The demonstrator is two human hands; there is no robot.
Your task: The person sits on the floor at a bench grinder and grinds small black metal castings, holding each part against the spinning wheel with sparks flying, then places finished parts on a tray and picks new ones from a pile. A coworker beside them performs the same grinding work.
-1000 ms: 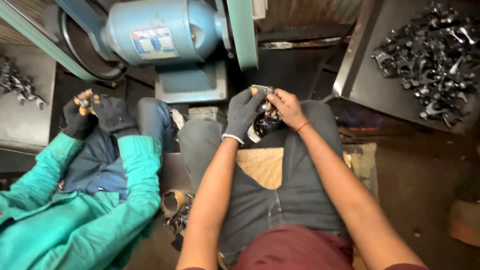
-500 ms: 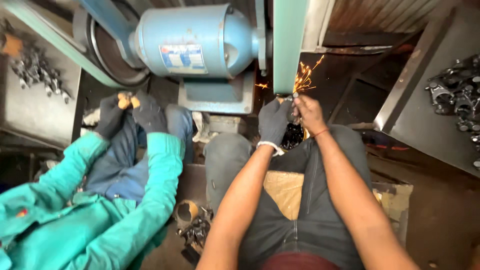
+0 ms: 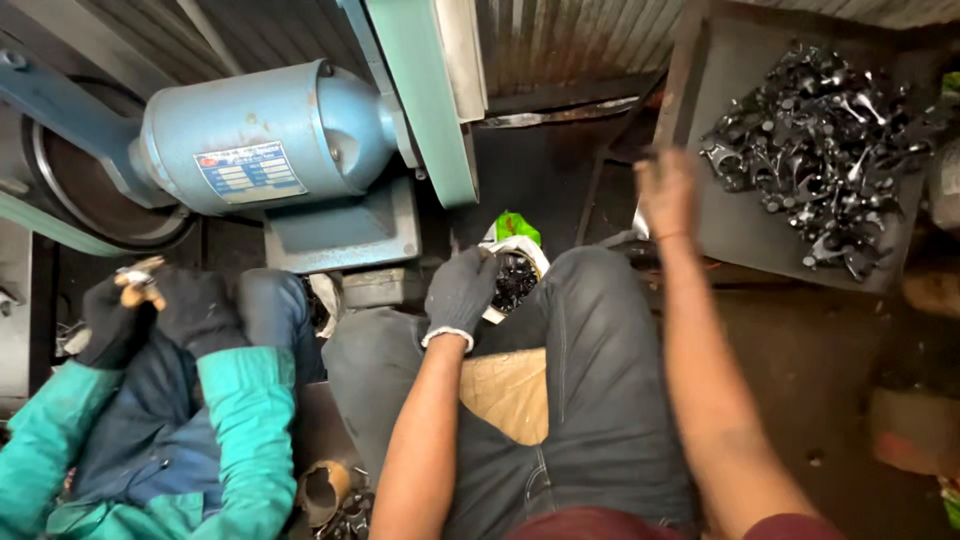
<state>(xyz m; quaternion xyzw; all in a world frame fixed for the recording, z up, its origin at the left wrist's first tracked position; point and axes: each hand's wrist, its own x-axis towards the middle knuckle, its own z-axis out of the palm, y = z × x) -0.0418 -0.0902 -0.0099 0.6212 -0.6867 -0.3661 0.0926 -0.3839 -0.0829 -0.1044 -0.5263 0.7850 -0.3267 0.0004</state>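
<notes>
Sparks at the green sanding belt (image 3: 425, 100) gone, right hand (image 3: 668, 190) now lifted off and stretched, blurred, grip released, to the tray (image 3: 720, 120) of dark metal parts (image 3: 815, 150) at far right; gloved left hand (image 3: 460, 292) resting on the parts bag (image 3: 515, 270) in the lap, grip impossible to judge.

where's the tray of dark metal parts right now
In the head view the tray sits upper right, beside the bare right hand reaching toward it.

Blue motor (image 3: 265, 135), green belt guard (image 3: 425, 95), corrugated wall (image 3: 570, 45), co-worker's teal sleeves (image 3: 245, 420)
</notes>
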